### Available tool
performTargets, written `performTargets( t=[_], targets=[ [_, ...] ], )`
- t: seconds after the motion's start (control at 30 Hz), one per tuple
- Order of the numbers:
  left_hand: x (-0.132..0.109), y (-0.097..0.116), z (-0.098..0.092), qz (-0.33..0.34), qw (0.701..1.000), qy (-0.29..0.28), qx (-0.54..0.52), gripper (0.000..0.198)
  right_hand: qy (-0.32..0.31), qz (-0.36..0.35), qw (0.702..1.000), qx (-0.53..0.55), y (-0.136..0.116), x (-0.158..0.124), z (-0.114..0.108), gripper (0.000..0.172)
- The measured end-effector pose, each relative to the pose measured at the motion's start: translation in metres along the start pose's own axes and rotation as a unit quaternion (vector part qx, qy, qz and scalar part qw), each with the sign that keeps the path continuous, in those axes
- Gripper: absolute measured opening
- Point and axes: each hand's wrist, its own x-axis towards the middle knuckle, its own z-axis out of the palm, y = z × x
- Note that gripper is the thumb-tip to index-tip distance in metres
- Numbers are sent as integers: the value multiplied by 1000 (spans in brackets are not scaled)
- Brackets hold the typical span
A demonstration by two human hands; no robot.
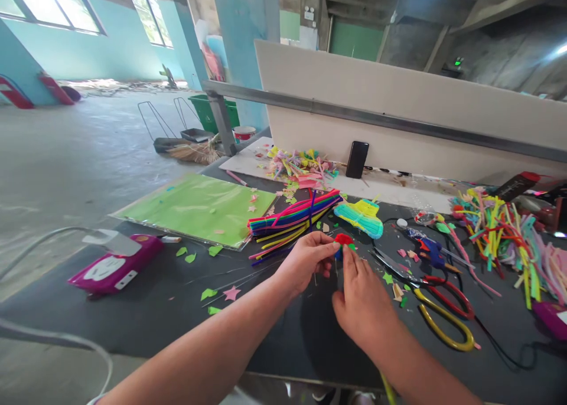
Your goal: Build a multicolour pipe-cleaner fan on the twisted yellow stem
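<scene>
Over the middle of the dark table, my left hand (313, 256) pinches a small craft piece in red, blue and green (343, 239) between thumb and fingers. My right hand (361, 281) closes on the same piece from the other side, fingertips pressed to it. Most of the piece is hidden behind my fingers, so its exact kind cannot be made out. Just beyond my left hand lies a bundle of coloured pipe cleaners (292, 219). Behind the piece sits a turquoise and yellow pipe-cleaner bundle (361, 216). Right of my right hand rest scissors (443, 310) with red and yellow handles.
A green sheet in clear plastic (199, 207) and a purple power strip (117, 266) lie left. A phone (357, 159) leans on the white board (398, 98). A blue glue gun (432, 252) and a pipe-cleaner heap (496, 228) are right. Paper scraps (231, 293) are scattered about.
</scene>
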Motion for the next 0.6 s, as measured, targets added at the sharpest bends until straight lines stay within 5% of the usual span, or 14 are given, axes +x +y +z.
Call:
performTargets(
  t=[0.13, 0.2, 0.3, 0.4, 0.47, 0.6],
  targets=[
    [2, -3, 0, 42, 998, 16, 47, 32, -10, 41, 987, 158, 26, 13, -15, 55],
    [3, -5, 0, 85, 993, 48, 65, 32, -4, 123, 952, 281, 44, 21, -29, 46],
    [2, -6, 0, 124, 987, 84, 63, 38, 18, 203, 823, 529, 64, 26, -48, 44],
    [0, -5, 2, 89, 995, 50, 16, 44, 36, 190, 692, 695, 70, 25, -49, 45],
    [-1, -4, 3, 52, 998, 2, -34, 44, 37, 166, 645, 745, 68, 23, -39, 44],
    [1, -4, 3, 21, 990, -69, -120, 34, 20, 156, 610, 777, 59, 19, -12, 48]
  ],
)
